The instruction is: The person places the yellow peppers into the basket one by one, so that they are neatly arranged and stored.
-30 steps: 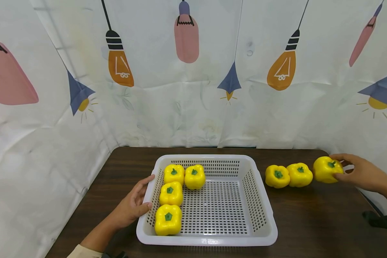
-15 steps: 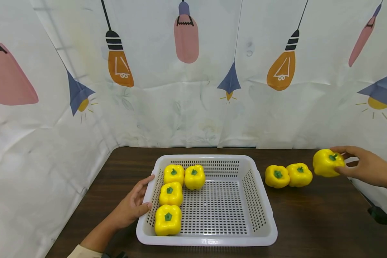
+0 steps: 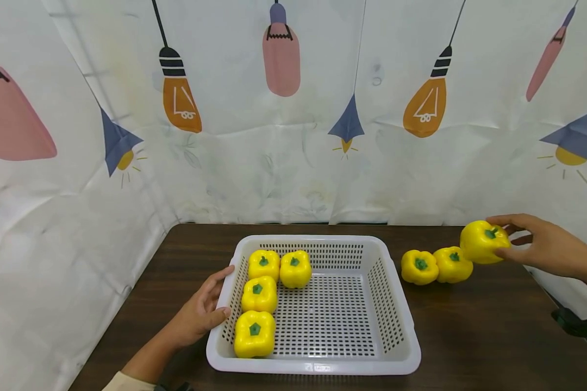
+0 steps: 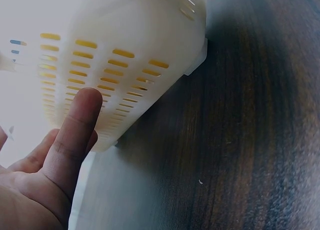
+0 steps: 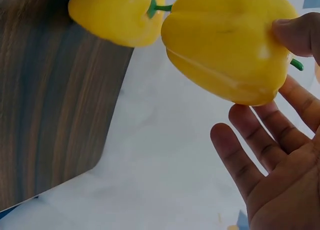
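Note:
My right hand [image 3: 543, 247] pinches a yellow bell pepper [image 3: 480, 243] between thumb and fingers, raised above the table at the far right. In the right wrist view the held bell pepper [image 5: 225, 44] has its green stem towards the hand, and several fingers stretch out beneath it. My left hand [image 3: 199, 309] rests against the left side of a white perforated plastic basket [image 3: 313, 367], its fingers fairly straight. From the left wrist, one finger [image 4: 75, 135] touches the slotted wall. Inside, several yellow bell peppers [image 3: 254, 334] sit along the left side and back left corner.
Two more yellow bell peppers [image 3: 419, 267] [image 3: 453, 265] stand side by side on the dark wooden table [image 3: 474, 336], right of the basket. A white curtain [image 3: 254, 163] printed with lamps hangs behind and at the left. The table's right edge lies below my right arm.
My right hand has lifted the bell pepper off the table and moved it slightly left, towards the two standing ones. My left hand and the basket have stayed in place.

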A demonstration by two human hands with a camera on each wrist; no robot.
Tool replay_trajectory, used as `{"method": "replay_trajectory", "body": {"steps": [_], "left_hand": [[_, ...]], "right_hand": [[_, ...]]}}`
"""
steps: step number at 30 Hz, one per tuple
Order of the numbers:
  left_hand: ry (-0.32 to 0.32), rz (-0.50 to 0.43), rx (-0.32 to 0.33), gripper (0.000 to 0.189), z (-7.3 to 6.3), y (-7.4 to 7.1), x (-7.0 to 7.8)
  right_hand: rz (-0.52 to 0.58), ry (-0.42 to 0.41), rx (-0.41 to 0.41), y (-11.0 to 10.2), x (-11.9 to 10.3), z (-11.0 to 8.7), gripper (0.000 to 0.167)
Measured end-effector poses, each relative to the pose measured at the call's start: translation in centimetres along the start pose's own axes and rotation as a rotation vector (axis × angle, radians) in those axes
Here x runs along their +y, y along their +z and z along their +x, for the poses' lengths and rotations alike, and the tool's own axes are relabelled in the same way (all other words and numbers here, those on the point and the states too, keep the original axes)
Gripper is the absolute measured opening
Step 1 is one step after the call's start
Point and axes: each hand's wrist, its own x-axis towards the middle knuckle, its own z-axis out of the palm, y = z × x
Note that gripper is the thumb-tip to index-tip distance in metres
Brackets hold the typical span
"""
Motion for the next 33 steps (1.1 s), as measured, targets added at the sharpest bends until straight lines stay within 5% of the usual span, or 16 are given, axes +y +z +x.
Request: {"method": "replay_trajectory", "body": {"steps": [33], "left_hand": [[-0.023,-0.008,0.016,0.084,-0.1,0.2,0.2]], "right_hand": [[0.053,-0.185,-0.022,0.9,-7.9,2.5,0.064]]}}
